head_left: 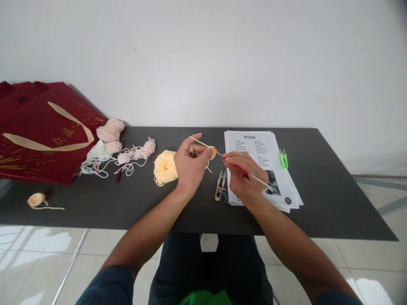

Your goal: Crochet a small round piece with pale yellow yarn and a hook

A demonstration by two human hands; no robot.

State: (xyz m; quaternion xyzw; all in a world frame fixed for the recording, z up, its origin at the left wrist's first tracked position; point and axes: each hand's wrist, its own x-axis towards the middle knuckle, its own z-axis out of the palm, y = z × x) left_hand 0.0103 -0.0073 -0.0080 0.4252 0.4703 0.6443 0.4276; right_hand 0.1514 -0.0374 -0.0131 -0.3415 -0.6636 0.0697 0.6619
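Observation:
My left hand is closed on a small crochet piece in pale yellow with a bit of orange. A yellow yarn strand runs by its raised index finger. In my right hand, fingers wrap round a crochet hook with a red grip. The hook's tip meets the piece or lies just beside it; the exact contact is too small to tell. Just left of my left hand sits a yellow yarn ball. Below and between the hands lie thread snips. Printed sheets rest under my right hand.
A dark red gift bag leans at the left, beside pink yarn balls and loose white yarn. A small cream crochet piece lies near the front left. Green-handled snips lie on the sheets' right edge.

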